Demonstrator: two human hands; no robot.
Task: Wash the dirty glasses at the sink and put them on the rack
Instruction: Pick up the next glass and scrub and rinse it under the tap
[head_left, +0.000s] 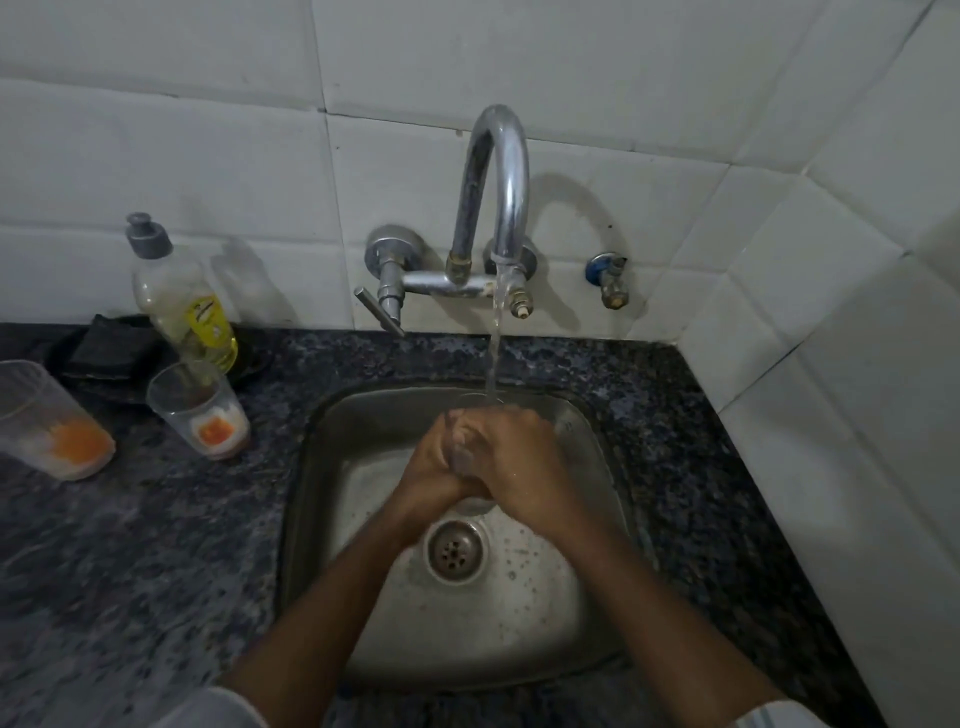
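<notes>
Wrapping both sides of a clear glass (464, 457), the left hand (434, 462) and the right hand (511, 457) met over the sink (311, 467), fingers curled round it and overlapping at its near end. The glass lay between the palms with its long axis running away from the person, its far rim tipped up under the water stream (493, 358) from the tap (498, 171). Both forearms reached in from below, converging. Two dirty glasses, the nearer glass (200, 410) and the edge glass (49, 421), stood well apart to the left on the counter (156, 545), closer to the left hand. No rack was visible.
</notes>
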